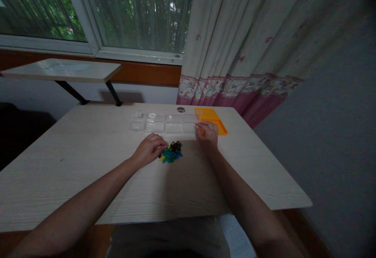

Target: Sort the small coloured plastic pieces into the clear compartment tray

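Observation:
A small heap of little coloured pieces (172, 152), blue, green, yellow and dark, lies on the pale wooden table (88, 160). My left hand (149, 148) rests at the heap's left edge with its fingers curled and their tips touching the pieces. My right hand (208, 132) is farther back and to the right, fingers pinched together at the right end of a clear compartment box (163, 123), beside the orange lid (210, 118). What the pinched fingers hold is too small to make out.
A small dark round object (180, 109) lies behind the clear box. A white shelf on black brackets (63, 70) juts out below the window at the left. A flowered curtain (243, 46) hangs behind the table's far right corner.

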The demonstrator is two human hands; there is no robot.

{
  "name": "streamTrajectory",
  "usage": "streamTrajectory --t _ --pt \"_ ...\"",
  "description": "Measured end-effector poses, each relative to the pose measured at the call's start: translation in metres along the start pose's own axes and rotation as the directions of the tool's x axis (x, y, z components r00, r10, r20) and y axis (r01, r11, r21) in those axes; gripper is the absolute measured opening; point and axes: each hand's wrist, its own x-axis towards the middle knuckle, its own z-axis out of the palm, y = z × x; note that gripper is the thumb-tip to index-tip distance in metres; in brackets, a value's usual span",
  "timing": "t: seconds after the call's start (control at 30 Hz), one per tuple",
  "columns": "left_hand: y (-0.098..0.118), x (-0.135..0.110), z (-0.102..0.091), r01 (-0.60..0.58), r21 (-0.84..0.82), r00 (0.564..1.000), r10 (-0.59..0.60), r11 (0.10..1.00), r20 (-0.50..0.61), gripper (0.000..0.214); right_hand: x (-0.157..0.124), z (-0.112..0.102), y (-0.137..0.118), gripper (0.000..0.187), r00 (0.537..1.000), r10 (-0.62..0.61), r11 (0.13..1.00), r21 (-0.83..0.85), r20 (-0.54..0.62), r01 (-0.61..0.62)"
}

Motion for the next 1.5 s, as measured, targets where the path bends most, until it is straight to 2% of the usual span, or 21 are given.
streamTrajectory --t 0.23,0.37,1.1,1.5 --pt "0.001 0.001 0.004 0.002 -0.002 0.999 -0.002 1.000 0.048 0.018 -0.009 -0.005 -0.036 0.021 0.984 -0.157 0.981 0.132 0.089 0.144" --pt "-0.002 0.001 0.007 0.033 0.020 0.998 -0.034 0.999 0.057 0.016 -0.013 -0.005 -0.048 0.021 0.965 -0.216 0.965 0.183 0.150 0.188" --pt "-0.007 0.002 0.015 0.015 0.059 0.992 -0.022 0.998 0.124 0.013 -0.013 -0.005 -0.047 0.025 0.953 -0.218 0.960 0.223 0.209 0.171" --pt "-0.001 0.004 0.010 0.053 -0.022 0.996 -0.052 0.998 0.073 0.015 -0.013 -0.004 -0.046 0.025 0.947 -0.241 0.952 0.241 0.211 0.189"
